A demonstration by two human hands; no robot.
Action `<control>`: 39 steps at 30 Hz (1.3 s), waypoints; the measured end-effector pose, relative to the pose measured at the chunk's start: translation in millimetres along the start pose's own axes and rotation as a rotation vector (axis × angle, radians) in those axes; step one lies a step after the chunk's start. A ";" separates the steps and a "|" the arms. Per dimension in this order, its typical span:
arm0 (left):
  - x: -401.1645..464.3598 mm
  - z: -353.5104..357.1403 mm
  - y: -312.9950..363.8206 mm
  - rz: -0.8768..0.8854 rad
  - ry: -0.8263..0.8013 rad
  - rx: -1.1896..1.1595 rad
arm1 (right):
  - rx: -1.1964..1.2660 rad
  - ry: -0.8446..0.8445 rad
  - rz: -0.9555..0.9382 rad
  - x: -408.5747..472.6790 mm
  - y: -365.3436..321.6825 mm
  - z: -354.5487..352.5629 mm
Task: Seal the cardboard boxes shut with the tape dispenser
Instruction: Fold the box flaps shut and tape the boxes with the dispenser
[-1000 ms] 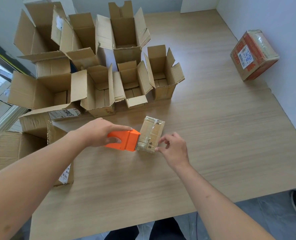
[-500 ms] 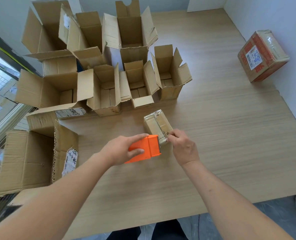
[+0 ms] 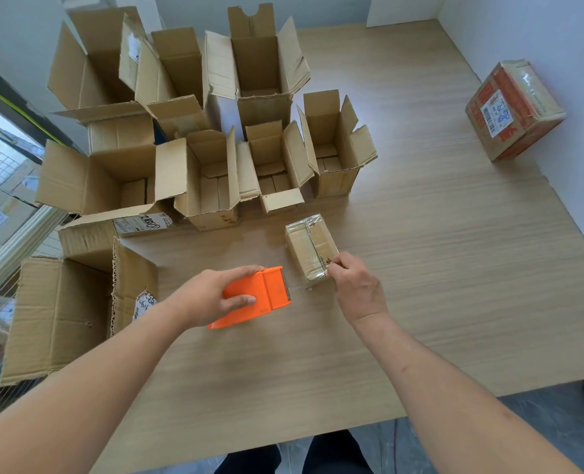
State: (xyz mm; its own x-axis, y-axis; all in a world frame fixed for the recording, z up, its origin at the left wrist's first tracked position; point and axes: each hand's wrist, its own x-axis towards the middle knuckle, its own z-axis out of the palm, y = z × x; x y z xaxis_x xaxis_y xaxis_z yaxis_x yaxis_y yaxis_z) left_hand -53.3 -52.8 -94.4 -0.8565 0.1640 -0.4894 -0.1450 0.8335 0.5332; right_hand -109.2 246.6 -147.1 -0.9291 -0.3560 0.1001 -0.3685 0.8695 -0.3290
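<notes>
Bare forearms, no sleeves; hands (image 3: pixel 212 295) ungloved; dark trousers (image 3: pixel 294 456) below.

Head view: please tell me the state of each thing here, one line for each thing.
Left hand: grips the orange tape dispenser.
Orange tape dispenser: held just off the small box, apart from it.
Small box: closed, taped over.
Right hand: fingers pinch at the small box's near edge.
Boxes at the back: flaps open.
Red-printed box: closed, by the wall.
</notes>
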 end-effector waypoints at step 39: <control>48.4 15.4 73.2 -0.425 0.149 0.188 | -0.087 -0.178 0.188 8.8 -47.4 -10.3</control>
State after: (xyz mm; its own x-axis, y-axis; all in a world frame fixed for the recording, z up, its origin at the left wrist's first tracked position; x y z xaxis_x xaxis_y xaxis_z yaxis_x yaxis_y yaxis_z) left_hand -97.7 24.2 -89.6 -0.8048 -0.2771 -0.5249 -0.4166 0.8936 0.1670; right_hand -100.2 205.7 -120.9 -0.9645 -0.2331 -0.1243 -0.1981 0.9494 -0.2437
